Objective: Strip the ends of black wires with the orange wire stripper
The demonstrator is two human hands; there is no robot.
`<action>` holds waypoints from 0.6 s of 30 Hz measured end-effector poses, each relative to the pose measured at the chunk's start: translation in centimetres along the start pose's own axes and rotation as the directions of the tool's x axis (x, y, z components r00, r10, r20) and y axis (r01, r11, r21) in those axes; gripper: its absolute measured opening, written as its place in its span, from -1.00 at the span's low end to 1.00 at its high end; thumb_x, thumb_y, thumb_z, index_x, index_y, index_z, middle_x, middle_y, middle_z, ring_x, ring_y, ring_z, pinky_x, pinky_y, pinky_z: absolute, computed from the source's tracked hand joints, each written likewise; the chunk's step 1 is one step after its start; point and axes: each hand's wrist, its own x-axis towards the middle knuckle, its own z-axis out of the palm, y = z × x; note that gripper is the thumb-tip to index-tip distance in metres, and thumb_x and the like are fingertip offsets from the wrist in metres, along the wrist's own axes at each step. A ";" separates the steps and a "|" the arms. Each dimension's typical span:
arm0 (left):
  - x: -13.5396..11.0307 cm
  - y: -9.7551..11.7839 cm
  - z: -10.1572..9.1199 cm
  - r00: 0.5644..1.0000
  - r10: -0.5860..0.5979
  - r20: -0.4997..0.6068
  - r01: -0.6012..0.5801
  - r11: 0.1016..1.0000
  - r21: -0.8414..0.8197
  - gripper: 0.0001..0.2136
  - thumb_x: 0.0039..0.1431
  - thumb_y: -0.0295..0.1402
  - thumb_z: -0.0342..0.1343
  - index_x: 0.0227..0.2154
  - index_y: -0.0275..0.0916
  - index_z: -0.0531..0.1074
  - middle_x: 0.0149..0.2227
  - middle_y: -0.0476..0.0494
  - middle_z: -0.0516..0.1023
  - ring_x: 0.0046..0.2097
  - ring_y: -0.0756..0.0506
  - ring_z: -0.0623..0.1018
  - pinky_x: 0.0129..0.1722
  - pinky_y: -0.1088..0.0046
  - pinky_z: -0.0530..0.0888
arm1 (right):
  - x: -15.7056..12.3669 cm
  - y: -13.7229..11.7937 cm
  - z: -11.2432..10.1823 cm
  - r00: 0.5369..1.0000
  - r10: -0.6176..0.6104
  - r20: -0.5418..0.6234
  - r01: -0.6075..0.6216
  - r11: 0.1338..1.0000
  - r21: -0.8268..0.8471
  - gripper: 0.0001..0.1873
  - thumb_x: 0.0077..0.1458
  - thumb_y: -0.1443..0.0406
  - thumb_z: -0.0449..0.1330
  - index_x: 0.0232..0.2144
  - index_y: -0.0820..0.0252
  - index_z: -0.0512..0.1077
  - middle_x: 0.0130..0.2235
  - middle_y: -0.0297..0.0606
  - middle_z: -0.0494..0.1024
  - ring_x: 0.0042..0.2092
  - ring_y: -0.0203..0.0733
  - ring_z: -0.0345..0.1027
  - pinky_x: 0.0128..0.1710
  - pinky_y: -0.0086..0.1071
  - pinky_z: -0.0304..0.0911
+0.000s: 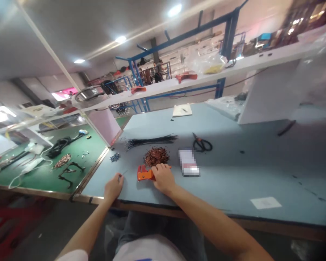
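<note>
My right hand (164, 177) is closed around the handles of an orange and red wire stripper (144, 175), whose head points left just above the table. My left hand (113, 187) is pinched on a thin dark wire (124, 172), near the table's front edge. A gap separates that wire from the tool's jaws. Beyond the stripper lies a heap of small copper-coloured pieces (157, 156). Behind it stretches a bundle of black wires (152, 140). Several small bluish-grey pieces (115, 157) are gathered at the left.
Right of the heap lie a pixelated phone-like object (188, 162) and black-handled scissors (203, 145). A white paper (266, 203) rests at the right front. A raised white shelf (163, 86) spans the back of the table. A green bench (78, 145) adjoins on the left.
</note>
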 end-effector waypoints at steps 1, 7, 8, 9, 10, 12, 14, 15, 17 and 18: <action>0.1 0.2 0.0 1.000 -0.010 0.004 0.010 1.000 -0.013 -0.71 0.46 -0.21 -0.15 -0.02 -0.22 0.41 -0.24 -0.20 0.64 -0.13 -0.22 0.64 -0.23 0.38 0.37 | 0.0 0.0 0.1 1.000 -0.008 0.006 0.008 1.000 -0.006 -0.75 0.15 0.27 0.24 -0.12 0.27 0.46 -0.05 0.00 0.52 0.00 0.10 0.33 0.00 -0.13 0.10; -0.2 1.1 -0.2 0.998 -0.063 0.022 0.066 0.991 -0.114 -0.71 0.46 -0.20 -0.07 0.01 -0.26 0.43 -0.21 -0.19 0.60 -0.12 -0.18 0.61 -0.08 0.24 0.49 | -0.6 0.3 0.7 0.999 -0.014 0.035 0.015 0.999 -0.040 -0.73 0.12 0.25 0.30 -0.12 0.20 0.47 -0.07 -0.09 0.55 -0.01 0.06 0.36 0.00 -0.17 0.11; -0.3 1.1 -0.2 0.997 -0.071 0.027 0.074 0.988 -0.132 -0.70 0.44 -0.18 -0.02 0.01 -0.27 0.43 -0.18 -0.18 0.58 -0.12 -0.16 0.60 -0.05 0.21 0.51 | -0.6 0.5 0.8 0.999 -0.009 0.034 0.010 0.999 -0.043 -0.72 0.12 0.25 0.30 -0.11 0.20 0.47 -0.08 -0.09 0.55 -0.02 0.07 0.37 -0.01 -0.16 0.12; -0.4 1.2 -0.2 0.996 -0.079 0.032 0.083 0.985 -0.149 -0.69 0.42 -0.17 0.03 0.02 -0.29 0.43 -0.13 -0.18 0.56 -0.11 -0.14 0.58 -0.04 0.19 0.53 | -0.6 0.6 0.9 0.999 -0.007 0.033 0.008 0.999 -0.045 -0.72 0.13 0.25 0.30 -0.11 0.20 0.47 -0.08 -0.09 0.56 -0.02 0.08 0.38 -0.01 -0.16 0.13; -0.5 1.2 -0.3 0.996 -0.086 0.036 0.091 0.982 -0.165 -0.68 0.40 -0.17 0.08 0.03 -0.30 0.43 -0.08 -0.19 0.54 -0.09 -0.13 0.57 -0.03 0.17 0.55 | -0.6 0.8 1.0 1.000 -0.006 0.031 0.008 0.999 -0.045 -0.73 0.14 0.25 0.30 -0.10 0.20 0.47 -0.08 -0.09 0.56 -0.02 0.08 0.38 -0.01 -0.15 0.13; -0.6 1.3 -0.4 0.994 -0.095 0.045 0.102 0.976 -0.192 -0.66 0.36 -0.17 0.13 0.05 -0.30 0.42 0.00 -0.21 0.50 -0.04 -0.14 0.56 -0.02 0.17 0.56 | -0.6 1.1 1.2 1.000 -0.009 0.026 0.010 0.999 -0.043 -0.74 0.16 0.25 0.28 -0.09 0.19 0.48 -0.07 -0.09 0.56 -0.01 0.08 0.39 0.01 -0.15 0.14; -0.7 1.4 -0.6 0.994 -0.094 0.054 0.104 0.972 -0.212 -0.67 0.36 -0.19 0.13 0.06 -0.29 0.41 0.03 -0.23 0.49 -0.02 -0.15 0.55 -0.01 0.16 0.56 | -0.6 1.3 1.3 1.000 -0.010 0.023 0.011 0.999 -0.044 -0.74 0.17 0.25 0.28 -0.09 0.19 0.48 -0.07 -0.08 0.57 0.00 0.09 0.40 0.03 -0.14 0.15; -0.7 1.5 -0.7 0.994 -0.092 0.057 0.102 0.970 -0.221 -0.67 0.36 -0.19 0.13 0.07 -0.28 0.41 0.04 -0.23 0.49 -0.01 -0.15 0.55 -0.01 0.15 0.56 | -0.6 1.3 1.3 1.000 -0.009 0.021 0.010 0.999 -0.044 -0.74 0.16 0.26 0.28 -0.09 0.19 0.49 -0.06 -0.08 0.57 0.01 0.09 0.41 0.03 -0.14 0.16; -0.9 1.6 -0.9 0.994 -0.087 0.066 0.100 0.967 -0.235 -0.66 0.36 -0.20 0.14 0.07 -0.28 0.41 0.05 -0.23 0.48 0.00 -0.16 0.54 -0.01 0.15 0.56 | -0.7 1.4 1.2 1.000 -0.008 0.021 0.009 0.999 -0.045 -0.72 0.15 0.28 0.29 -0.08 0.20 0.49 -0.06 -0.07 0.58 0.01 0.11 0.42 0.04 -0.14 0.17; -1.0 1.7 -1.0 0.994 -0.086 0.072 0.101 0.966 -0.240 -0.66 0.36 -0.20 0.14 0.07 -0.28 0.40 0.05 -0.23 0.48 0.00 -0.16 0.54 -0.01 0.15 0.56 | -0.7 1.5 1.1 1.000 -0.008 0.019 0.008 0.999 -0.046 -0.72 0.15 0.28 0.29 -0.07 0.20 0.49 -0.06 -0.07 0.59 0.01 0.11 0.43 0.03 -0.14 0.18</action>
